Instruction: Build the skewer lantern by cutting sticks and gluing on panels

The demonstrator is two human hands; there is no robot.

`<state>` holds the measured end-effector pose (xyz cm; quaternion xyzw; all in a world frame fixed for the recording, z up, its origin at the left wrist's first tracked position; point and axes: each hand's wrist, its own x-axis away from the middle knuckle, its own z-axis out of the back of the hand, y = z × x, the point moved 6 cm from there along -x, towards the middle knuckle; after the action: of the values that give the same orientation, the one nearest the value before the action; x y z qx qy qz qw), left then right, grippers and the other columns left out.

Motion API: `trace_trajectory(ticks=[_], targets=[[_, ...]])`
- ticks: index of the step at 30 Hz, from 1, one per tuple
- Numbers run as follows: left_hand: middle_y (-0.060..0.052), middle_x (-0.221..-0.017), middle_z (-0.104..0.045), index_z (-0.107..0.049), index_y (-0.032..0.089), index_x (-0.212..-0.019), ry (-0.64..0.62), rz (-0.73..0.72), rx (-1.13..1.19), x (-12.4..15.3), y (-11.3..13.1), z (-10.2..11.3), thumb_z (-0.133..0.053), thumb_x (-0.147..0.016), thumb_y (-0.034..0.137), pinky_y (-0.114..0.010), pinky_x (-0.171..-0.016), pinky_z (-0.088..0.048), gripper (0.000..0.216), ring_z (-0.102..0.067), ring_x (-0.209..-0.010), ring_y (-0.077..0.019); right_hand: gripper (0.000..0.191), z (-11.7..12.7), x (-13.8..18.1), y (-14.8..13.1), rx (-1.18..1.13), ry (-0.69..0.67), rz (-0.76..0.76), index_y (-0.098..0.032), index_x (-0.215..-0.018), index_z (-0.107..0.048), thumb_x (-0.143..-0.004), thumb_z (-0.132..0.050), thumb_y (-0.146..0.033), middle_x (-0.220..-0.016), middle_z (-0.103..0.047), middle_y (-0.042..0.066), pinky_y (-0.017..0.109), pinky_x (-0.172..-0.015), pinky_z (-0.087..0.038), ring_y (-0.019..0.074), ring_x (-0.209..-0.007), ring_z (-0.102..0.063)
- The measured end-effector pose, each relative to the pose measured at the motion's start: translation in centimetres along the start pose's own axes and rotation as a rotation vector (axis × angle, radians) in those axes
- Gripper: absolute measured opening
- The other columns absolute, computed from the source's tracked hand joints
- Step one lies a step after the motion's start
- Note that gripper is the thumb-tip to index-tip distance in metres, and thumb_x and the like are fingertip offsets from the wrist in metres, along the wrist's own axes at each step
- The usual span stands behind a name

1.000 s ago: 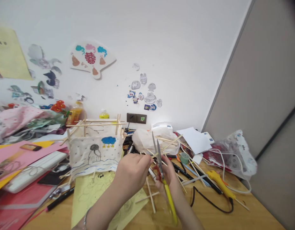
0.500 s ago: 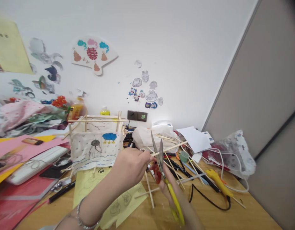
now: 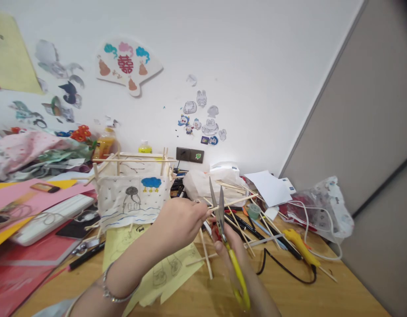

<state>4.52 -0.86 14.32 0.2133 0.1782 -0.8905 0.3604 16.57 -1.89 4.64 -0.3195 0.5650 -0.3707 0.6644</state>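
My left hand [image 3: 183, 222], with a beaded bracelet at its wrist, pinches a thin wooden stick [image 3: 239, 201] near one end. The stick slants up to the right and passes between the parted blades of the scissors [image 3: 236, 273]. My right hand [image 3: 232, 244] grips these scissors, whose yellow handles point down towards me and whose blades point up. A small red part shows by the right fingers; I cannot make out what it belongs to. Left of my hands stands a stick frame [image 3: 133, 160] hung with a drawn-on white cloth [image 3: 115, 204].
Yellow drawn-on paper [image 3: 144, 281] lies under my left arm. Loose sticks and pens [image 3: 247, 231] clutter the right, beside a yellow glue gun [image 3: 298, 244] with a black cord. A plastic bag [image 3: 335, 211] and a white cable are farther right. Pink paper [image 3: 12, 200] lies left.
Both hands have shifted only slightly, and the scissors' handles have swung a little to the left. The stick stays between the blades. The camera view has tilted slightly.
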Motion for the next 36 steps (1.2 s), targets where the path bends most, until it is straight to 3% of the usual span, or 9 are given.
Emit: trace_trajectory(ticks=[5, 7, 10, 13, 16, 19, 23, 29, 36], targets=[[-0.002, -0.056, -0.061, -0.056, 0.019, -0.066, -0.164, 0.083, 0.069, -0.3, -0.3, -0.6, -0.035, -0.091, 0.025, -0.026, -0.048, -0.029, 0.034, -0.057, -0.052, -0.0177, 0.037, 0.1, -0.2, 1.4, 0.088, 0.031, -0.058, -0.017, -0.107, -0.06, -0.079, -0.056, -0.041, -0.076, -0.059, 0.002, 0.025, -0.061, -0.047, 0.0156, -0.066, -0.054], [-0.003, -0.061, -0.064, -0.06, 0.019, -0.07, -0.171, 0.161, 0.147, -0.3, -0.5, -0.8, -0.034, -0.091, 0.026, -0.027, -0.052, -0.036, 0.034, -0.06, -0.057, -0.0193, 0.036, 0.2, -0.2, 1.7, 0.114, 0.065, -0.084, -0.017, -0.107, -0.06, -0.078, -0.056, -0.038, -0.078, -0.061, 0.003, 0.026, -0.061, -0.047, 0.0157, -0.066, -0.055], [-0.01, -0.094, -0.069, -0.063, 0.018, -0.098, 0.043, 0.373, 0.398, 0.0, -0.9, -0.3, -0.035, -0.091, 0.034, -0.036, -0.074, -0.046, 0.033, -0.063, -0.089, -0.0252, 0.036, 0.5, 0.0, 1.9, 0.198, 0.152, -0.104, -0.016, -0.11, -0.058, -0.077, -0.058, -0.032, -0.086, -0.064, 0.005, 0.027, -0.066, -0.049, 0.0171, -0.071, -0.059], [-0.015, -0.124, -0.057, -0.043, 0.017, -0.131, 0.399, 0.601, 0.863, 0.4, -1.1, -0.2, -0.035, -0.09, 0.05, -0.042, -0.093, -0.042, 0.053, -0.054, -0.114, -0.026, 0.039, 0.4, 0.3, 1.6, 0.3, 0.221, -0.061, -0.017, -0.113, -0.056, -0.076, -0.06, -0.031, -0.093, -0.065, 0.006, 0.028, -0.068, -0.051, 0.0186, -0.077, -0.061], [-0.014, -0.107, -0.064, -0.04, 0.014, -0.13, 0.586, 0.716, 1.4, -0.3, -0.4, -1.4, -0.036, -0.084, 0.062, -0.039, -0.082, -0.05, 0.067, -0.065, -0.092, -0.0233, 0.04, -0.1, 0.5, 0.6, 0.441, 0.221, 0.04, -0.019, -0.114, -0.054, -0.076, -0.059, -0.031, -0.093, -0.065, 0.006, 0.03, -0.069, -0.051, 0.0196, -0.078, -0.062], [-0.004, -0.069, -0.063, -0.055, 0.011, -0.103, 0.736, 0.769, 1.652, -0.9, 0.1, -1.7, -0.036, -0.08, 0.069, -0.031, -0.059, -0.051, 0.065, -0.063, -0.059, -0.0176, 0.041, -0.4, 0.6, -0.3, 0.594, 0.221, 0.117, -0.02, -0.116, -0.052, -0.076, -0.058, -0.03, -0.098, -0.064, 0.007, 0.033, -0.071, -0.051, 0.0219, -0.084, -0.062], [0.002, -0.05, -0.051, -0.054, 0.015, -0.072, 0.86, 0.779, 1.657, -0.9, 0.2, -1.3, -0.035, -0.08, 0.07, -0.022, -0.042, -0.041, 0.059, -0.052, -0.041, -0.0111, 0.043, -0.5, 0.8, -0.8, 0.695, 0.261, 0.16, -0.019, -0.117, -0.05, -0.075, -0.057, -0.027, -0.102, -0.064, 0.01, 0.035, -0.073, -0.051, 0.0246, -0.091, -0.062], [0.005, -0.046, -0.044, -0.05, 0.017, -0.065, 0.852, 0.733, 1.684, -1.3, 0.5, -1.4, -0.036, -0.081, 0.069, -0.021, -0.038, -0.036, 0.056, -0.044, -0.036, -0.0084, 0.04, -0.3, 1.1, -0.3, 0.74, 0.313, 0.183, -0.018, -0.114, -0.051, -0.075, -0.055, -0.026, -0.096, -0.065, 0.01, 0.04, -0.073, -0.05, 0.0269, -0.088, -0.062], [0.006, -0.045, -0.04, -0.047, 0.018, -0.064, 0.809, 0.734, 1.693, -1.8, 0.5, -1.6, -0.035, -0.082, 0.068, -0.02, -0.036, -0.033, 0.054, -0.039, -0.034, -0.0073, 0.042, -0.3, 1.0, -0.1, 0.674, 0.271, 0.108, -0.019, -0.113, -0.052, -0.071, -0.057, -0.023, -0.097, -0.064, 0.01, 0.039, -0.074, -0.047, 0.0255, -0.084, -0.06]])
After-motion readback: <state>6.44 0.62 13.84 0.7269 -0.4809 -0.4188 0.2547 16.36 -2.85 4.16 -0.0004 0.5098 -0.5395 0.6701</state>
